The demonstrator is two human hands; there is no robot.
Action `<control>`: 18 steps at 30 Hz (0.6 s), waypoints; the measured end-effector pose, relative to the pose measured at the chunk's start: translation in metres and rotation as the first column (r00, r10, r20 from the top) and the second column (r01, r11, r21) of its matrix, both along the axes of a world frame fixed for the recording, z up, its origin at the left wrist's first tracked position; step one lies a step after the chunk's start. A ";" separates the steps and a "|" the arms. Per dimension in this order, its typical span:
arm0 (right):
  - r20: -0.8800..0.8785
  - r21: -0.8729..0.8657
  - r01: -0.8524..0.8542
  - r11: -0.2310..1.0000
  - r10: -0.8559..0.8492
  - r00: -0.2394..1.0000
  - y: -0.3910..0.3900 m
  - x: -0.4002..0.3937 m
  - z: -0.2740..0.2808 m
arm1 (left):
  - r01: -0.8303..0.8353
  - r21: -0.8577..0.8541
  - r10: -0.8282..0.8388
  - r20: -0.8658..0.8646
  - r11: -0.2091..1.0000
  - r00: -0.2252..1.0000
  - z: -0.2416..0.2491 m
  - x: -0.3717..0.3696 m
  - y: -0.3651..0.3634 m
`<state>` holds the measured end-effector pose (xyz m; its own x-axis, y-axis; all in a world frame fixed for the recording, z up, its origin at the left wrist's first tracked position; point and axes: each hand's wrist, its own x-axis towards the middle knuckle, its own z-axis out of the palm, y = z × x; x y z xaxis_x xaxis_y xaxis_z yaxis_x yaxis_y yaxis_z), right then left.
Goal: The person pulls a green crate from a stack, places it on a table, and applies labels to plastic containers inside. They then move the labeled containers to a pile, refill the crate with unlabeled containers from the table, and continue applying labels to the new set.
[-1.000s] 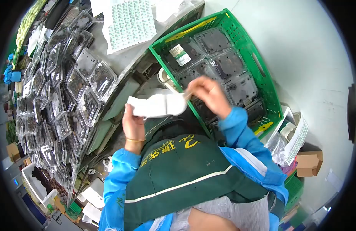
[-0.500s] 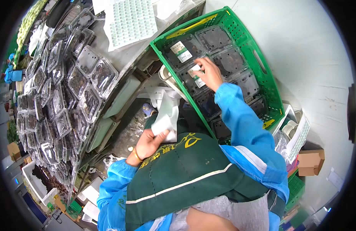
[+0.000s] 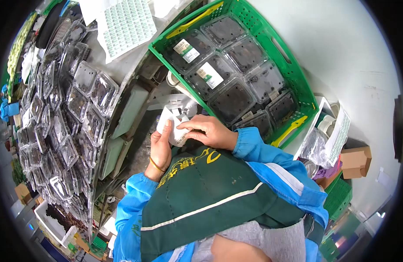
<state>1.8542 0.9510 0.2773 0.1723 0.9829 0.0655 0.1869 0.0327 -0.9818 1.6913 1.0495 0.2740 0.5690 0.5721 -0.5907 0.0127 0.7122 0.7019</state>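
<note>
My left hand point(image 3: 161, 150) grips a strip of white label backing paper point(image 3: 168, 118), thumb on top. My right hand point(image 3: 213, 133) is at the strip's near end, with thumb and forefinger closed together at its edge; whether a label is between them I cannot make out. Just beyond is a green crate point(image 3: 298, 78) of clear lidded plastic boxes with dark contents. Two boxes at its left side carry a white-and-green label each, the far label point(image 3: 187, 50) and the nearer label point(image 3: 210, 75). Other boxes, such as the one at the far right point(image 3: 224, 30), show bare lids.
Many clear plastic boxes point(image 3: 61, 126) lie heaped on the table to my left. A printed label sheet point(image 3: 128, 28) lies at that table's far end. A white container point(image 3: 315, 131) and a cardboard box point(image 3: 356, 162) stand right of the crate.
My right hand has come back from the second box in the crate, leaving a label on its lid, to the strip in my left hand. The view has shifted slightly.
</note>
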 end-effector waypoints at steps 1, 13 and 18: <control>0.061 0.024 -0.018 1.000 0.017 0.998 -0.003 0.002 -0.003 | 0.050 0.002 -0.050 0.010 0.999 0.999 -0.002 -0.001 -0.001; -0.227 -0.258 0.297 0.919 -0.357 0.906 -0.048 0.093 -0.023 | -0.273 -0.068 0.278 0.085 0.960 0.957 0.016 -0.008 0.021; 0.285 -0.447 0.257 0.857 -0.136 0.949 -0.049 0.119 -0.086 | 0.181 -0.431 -0.076 0.249 0.884 0.965 0.025 -0.029 0.007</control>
